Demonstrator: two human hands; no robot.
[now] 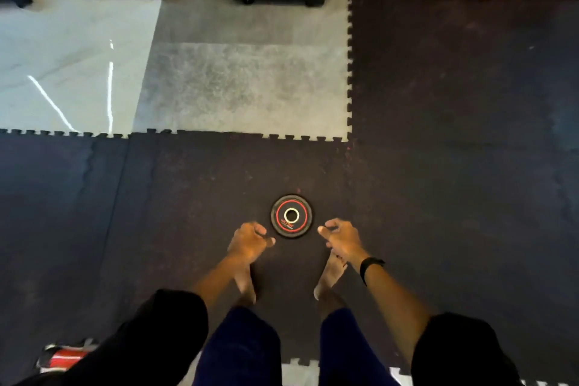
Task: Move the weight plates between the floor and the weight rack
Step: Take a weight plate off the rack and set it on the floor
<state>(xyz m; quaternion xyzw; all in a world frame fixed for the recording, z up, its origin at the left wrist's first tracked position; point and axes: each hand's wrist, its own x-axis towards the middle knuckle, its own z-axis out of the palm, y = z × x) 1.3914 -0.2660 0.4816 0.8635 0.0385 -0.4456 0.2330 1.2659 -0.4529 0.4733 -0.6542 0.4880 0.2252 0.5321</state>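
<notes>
Small weight plate (291, 216) flat on the dark floor mat (156, 197), between two hands.
Left hand (249, 240) and right hand (340, 236) hover just beside it, each grip loosely curled, holding nothing, not touching the plate.

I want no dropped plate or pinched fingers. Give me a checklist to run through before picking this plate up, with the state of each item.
1. Weight plate flat on the black mat: ok.
2. Nothing on top of the plate: ok.
3. Left hand and right hand on either side, holding nothing: ok.
4. Hands gripping the plate: not ok, neither touches it.
5. Bare feet clear of the plate: ok, though unprotected.
6. Rack within reach: cannot tell.
</notes>
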